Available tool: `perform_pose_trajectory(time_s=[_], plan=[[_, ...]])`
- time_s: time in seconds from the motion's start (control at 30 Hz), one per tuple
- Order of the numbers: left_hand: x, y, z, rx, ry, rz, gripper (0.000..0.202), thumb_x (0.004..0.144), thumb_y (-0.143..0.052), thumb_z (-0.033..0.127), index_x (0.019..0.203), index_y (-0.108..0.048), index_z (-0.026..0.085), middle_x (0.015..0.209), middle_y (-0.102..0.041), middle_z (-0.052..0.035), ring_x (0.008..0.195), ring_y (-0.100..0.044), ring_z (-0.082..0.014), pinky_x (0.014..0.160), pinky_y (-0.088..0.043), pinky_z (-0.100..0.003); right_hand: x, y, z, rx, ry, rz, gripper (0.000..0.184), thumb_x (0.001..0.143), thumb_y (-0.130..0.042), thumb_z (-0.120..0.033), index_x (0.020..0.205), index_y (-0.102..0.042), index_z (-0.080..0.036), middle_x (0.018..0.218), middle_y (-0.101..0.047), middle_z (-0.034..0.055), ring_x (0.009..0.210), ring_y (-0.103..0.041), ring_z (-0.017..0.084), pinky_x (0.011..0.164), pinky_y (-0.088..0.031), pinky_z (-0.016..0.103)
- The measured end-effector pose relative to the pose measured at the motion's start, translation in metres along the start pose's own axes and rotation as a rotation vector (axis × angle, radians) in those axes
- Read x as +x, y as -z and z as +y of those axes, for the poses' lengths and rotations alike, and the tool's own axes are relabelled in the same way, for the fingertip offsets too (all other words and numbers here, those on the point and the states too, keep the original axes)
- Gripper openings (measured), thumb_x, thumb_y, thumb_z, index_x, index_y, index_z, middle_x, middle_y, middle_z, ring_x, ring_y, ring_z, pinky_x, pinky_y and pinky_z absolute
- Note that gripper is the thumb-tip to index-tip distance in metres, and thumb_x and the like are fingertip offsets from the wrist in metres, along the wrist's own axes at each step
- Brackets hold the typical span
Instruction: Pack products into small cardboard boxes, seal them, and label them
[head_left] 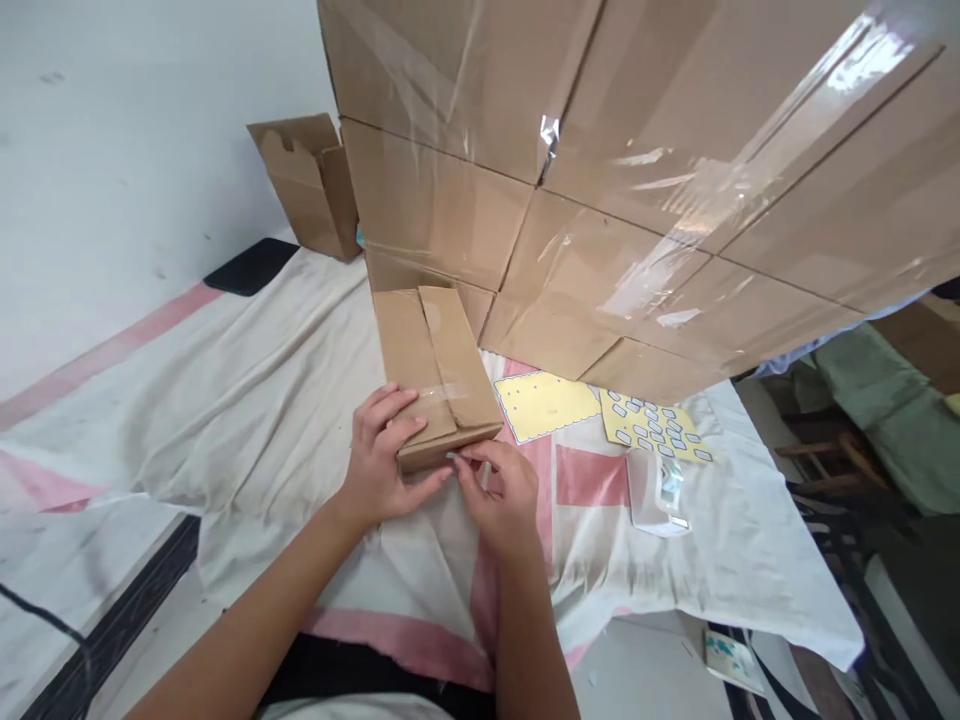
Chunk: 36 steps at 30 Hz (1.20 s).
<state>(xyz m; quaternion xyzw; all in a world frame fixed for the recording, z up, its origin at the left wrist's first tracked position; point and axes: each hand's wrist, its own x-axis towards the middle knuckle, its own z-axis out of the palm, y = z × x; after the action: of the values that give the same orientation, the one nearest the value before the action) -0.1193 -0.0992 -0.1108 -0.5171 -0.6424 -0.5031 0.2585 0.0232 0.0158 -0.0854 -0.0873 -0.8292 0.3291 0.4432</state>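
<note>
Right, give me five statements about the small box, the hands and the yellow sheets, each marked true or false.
1. The left hand rests on the small box. True.
2. The small box stands open, flaps up. False: its flaps are folded shut, with clear tape across them.
3. The right hand touches the box's near edge. True.
4. The yellow sheets lie on the box. False: they lie on the cloth, to its right.
5. Large taped cartons are stacked behind the box. True.

Cloth-covered surface [247,420], small carton [435,370], yellow sheets [545,405]
</note>
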Motion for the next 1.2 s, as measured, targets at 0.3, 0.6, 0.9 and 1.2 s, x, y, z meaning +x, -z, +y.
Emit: perform_pose_trajectory(time_s=[0.3,0.6,0.9,1.2], plan=[[0.002,0.0003,0.0024,-0.02,-0.002,0.036,0.063,0.077,-0.076,0.035,0.131,-0.046,0.028,0.136,-0.054,-0.0136,0.137,-0.045,-0.0355,0.111,-0.041,-0.062,-0.0007,-0.0039,0.0026,-0.09,0.169,-0.072,0.019,0.092,-0.064,-0.005,0.096,-0.061,-0.023,0.081,-0.073,0.0026,0.073,-0.068,0.017,0.065,-0.056,0.032],[0.0014,0.0,0.0023,-0.032,-0.032,0.047,0.059,0.078,-0.068,0.029,0.133,-0.047,0.026,0.137,-0.057,-0.0152,0.138,-0.046,-0.0368,0.108,-0.044,-0.061,-0.0016,-0.0089,0.003,-0.127,0.238,-0.091,0.019,0.091,-0.065,-0.006,0.097,-0.06,-0.023,0.081,-0.074,0.0036,0.066,-0.064,0.016,0.059,-0.052,0.031],[0.0011,0.002,0.0042,-0.002,-0.018,0.077,0.057,0.076,-0.07,0.029,0.128,-0.05,0.025,0.134,-0.061,-0.0147,0.135,-0.05,-0.0365,0.108,-0.045,-0.06,0.0004,-0.0091,0.0014,-0.149,0.209,-0.093,0.02,0.089,-0.065,-0.005,0.095,-0.061,-0.023,0.081,-0.074,0.003,0.068,-0.069,0.017,0.058,-0.055,0.03],[0.0038,0.0055,0.006,0.01,-0.005,0.099,0.055,0.073,-0.065,0.022,0.126,-0.052,0.025,0.132,-0.065,-0.0134,0.133,-0.052,-0.034,0.106,-0.046,-0.056,0.0031,-0.0044,-0.0035,-0.258,0.259,-0.149,0.034,0.088,-0.069,-0.004,0.114,-0.06,-0.024,0.083,-0.074,0.0027,0.064,-0.067,0.015,0.058,-0.055,0.029]])
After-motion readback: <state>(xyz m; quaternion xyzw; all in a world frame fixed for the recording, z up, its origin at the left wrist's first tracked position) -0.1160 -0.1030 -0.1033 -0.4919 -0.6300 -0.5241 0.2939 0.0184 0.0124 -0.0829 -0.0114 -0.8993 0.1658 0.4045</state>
